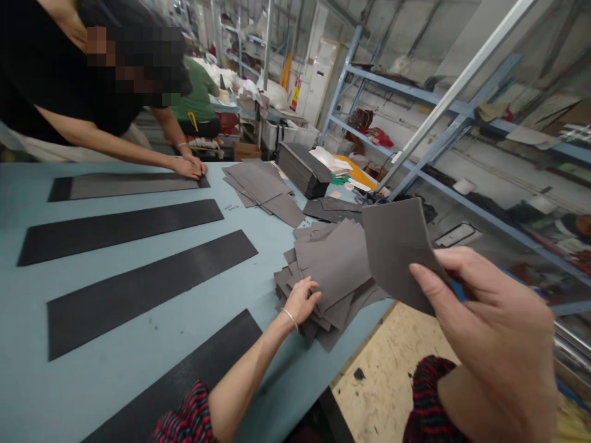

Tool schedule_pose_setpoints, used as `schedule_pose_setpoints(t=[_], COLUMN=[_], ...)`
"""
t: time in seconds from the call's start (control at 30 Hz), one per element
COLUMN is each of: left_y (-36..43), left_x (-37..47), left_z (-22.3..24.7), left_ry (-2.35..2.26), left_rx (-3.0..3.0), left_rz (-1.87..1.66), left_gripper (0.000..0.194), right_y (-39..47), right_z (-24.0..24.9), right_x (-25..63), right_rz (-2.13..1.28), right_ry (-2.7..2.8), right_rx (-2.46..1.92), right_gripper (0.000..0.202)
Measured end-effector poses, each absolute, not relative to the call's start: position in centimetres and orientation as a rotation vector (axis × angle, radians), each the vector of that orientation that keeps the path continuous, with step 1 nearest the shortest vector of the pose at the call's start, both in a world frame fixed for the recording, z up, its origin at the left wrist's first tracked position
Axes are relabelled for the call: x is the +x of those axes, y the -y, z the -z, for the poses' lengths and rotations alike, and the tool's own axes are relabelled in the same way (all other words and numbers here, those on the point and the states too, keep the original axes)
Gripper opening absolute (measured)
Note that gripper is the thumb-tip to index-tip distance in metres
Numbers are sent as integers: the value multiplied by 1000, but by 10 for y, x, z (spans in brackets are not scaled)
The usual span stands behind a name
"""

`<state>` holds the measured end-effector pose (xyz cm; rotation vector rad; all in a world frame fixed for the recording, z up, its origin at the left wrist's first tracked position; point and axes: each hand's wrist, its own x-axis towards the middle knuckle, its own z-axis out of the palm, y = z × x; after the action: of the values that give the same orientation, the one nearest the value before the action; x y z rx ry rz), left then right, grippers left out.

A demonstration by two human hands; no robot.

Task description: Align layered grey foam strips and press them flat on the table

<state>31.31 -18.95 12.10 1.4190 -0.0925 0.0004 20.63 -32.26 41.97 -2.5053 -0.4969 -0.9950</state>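
Note:
My right hand (480,307) is raised at the right, pinching a dark grey rectangular sheet (397,246) by its edge between thumb and fingers. My left hand (302,300), with a bracelet at the wrist, rests at the near left edge of a loose pile of grey sheets (332,258); its fingers are partly spread and curved, touching the pile. Under my left forearm lies a long black strip (194,381). Two more strips, a middle black strip (152,289) and a farther black strip (124,231), lie roughly side by side on the blue-green table (152,335).
Across the table a co-worker's hands (191,165) press on the end of a strip with a grey sheet (133,184) on it. Fanned grey sheets (263,187) and a tall dark stack (302,169) stand beyond my pile. Blue metal shelving (425,95) rises at the right.

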Motion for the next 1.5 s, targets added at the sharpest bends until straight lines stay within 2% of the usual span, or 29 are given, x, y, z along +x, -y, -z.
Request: schedule_pose_setpoints(t=[0.13, 0.3, 0.4, 0.5, 0.67, 0.8, 0.93, 1.1, 1.23, 1.4, 1.5], left_y=[152, 70, 15, -36, -89, -99, -98, -92, -75, -53, -57], left_x=[295, 246, 204, 156, 66, -10, -65, -79, -66, -55, -46], left_z=[-117, -109, -106, -101, -88, -71, -52, -31, -25, -36, -46], left_ry=[-69, -192, -147, -209, -472, -741, -993, -1221, -1230, -1262, -1363], left_rx=[1194, 640, 608, 644, 763, 868, 874, 878, 823, 760, 809], left_rz=[-9, -44, -131, -296, -504, -325, -168, -185, -102, 24, 12], left_gripper=[49, 62, 71, 73, 63, 66, 71, 67, 69, 72, 70], right_y=[289, 271, 263, 254, 237, 224, 205, 176, 188, 235, 239], right_z=[-420, -398, -377, -348, -272, -195, -126, -64, -44, -55, -58], right_x=[189, 186, 196, 212, 232, 232, 226, 225, 235, 247, 247], right_rz=[670, 369, 252, 75, -290, -656, -958, -1000, -1009, -1076, -1001], right_ry=[715, 716, 618, 518, 361, 271, 150, 21, -48, -130, -99], right_rx=[-2320, -1964, -1744, -1581, -1478, -1443, -1417, -1425, -1443, -1479, -1580], right_gripper=[3, 15, 16, 23, 36, 58, 45, 37, 37, 34, 28])
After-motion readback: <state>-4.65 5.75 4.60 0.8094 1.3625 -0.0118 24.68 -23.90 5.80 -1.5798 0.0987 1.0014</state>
